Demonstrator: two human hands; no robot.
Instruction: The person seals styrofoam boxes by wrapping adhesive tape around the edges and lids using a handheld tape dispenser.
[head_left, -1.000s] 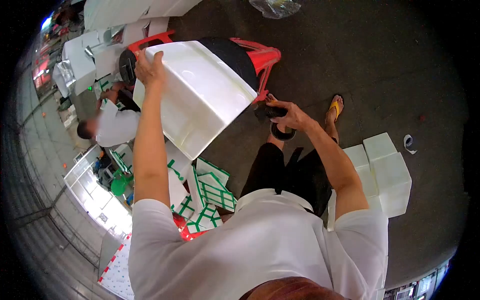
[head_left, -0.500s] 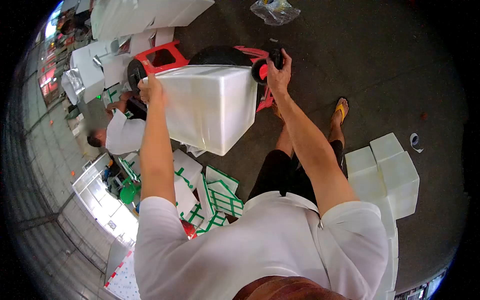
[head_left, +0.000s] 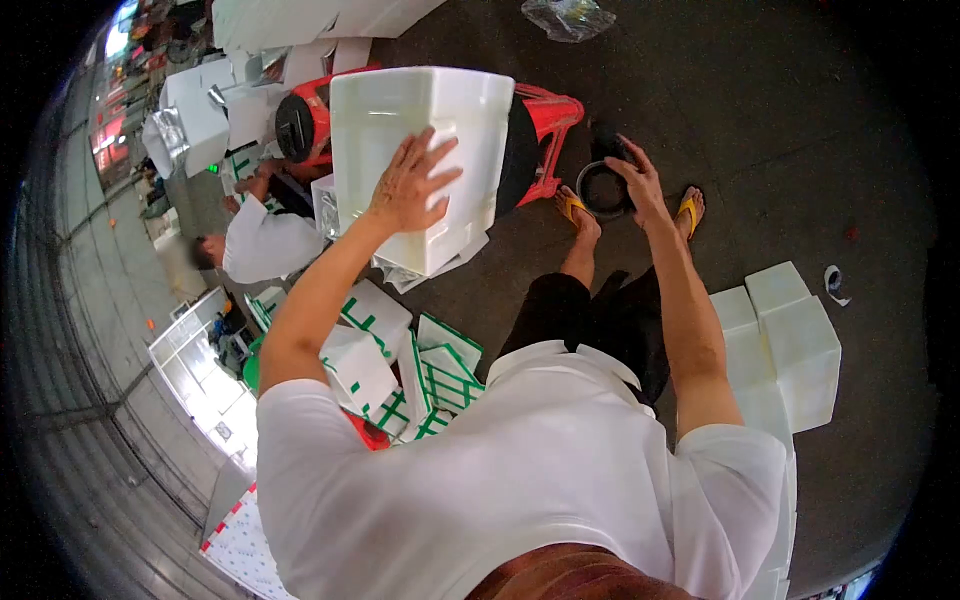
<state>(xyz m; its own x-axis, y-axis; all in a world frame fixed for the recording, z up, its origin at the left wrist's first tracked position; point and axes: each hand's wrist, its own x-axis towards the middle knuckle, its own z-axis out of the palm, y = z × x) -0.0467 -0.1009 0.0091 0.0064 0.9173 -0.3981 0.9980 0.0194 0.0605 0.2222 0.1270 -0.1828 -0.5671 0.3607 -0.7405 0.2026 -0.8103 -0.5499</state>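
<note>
A white foam box (head_left: 465, 160) rests on a red plastic stool (head_left: 550, 125) with a black top. My left hand (head_left: 405, 190) lies against the near side of the box, fingers spread and nothing held. To the right of the box, my right hand (head_left: 640, 180) grips a black tape dispenser (head_left: 606, 190) with a hollow ring-shaped roll, held above the floor between my feet. The dispenser's far part is dark and hard to make out.
Several foam boards with green tape (head_left: 450, 370) lie in a pile at lower left. White foam boxes (head_left: 800, 360) stand stacked on the right. Another person in a white shirt (head_left: 265, 240) crouches at left. A plastic bag (head_left: 568, 18) and a loose tape roll (head_left: 835, 284) lie on the floor.
The box has turned and tipped on the stool. My left hand has gone from gripping its far-left edge to lying open on its side. My right hand has drawn away to the right with the tape dispenser.
</note>
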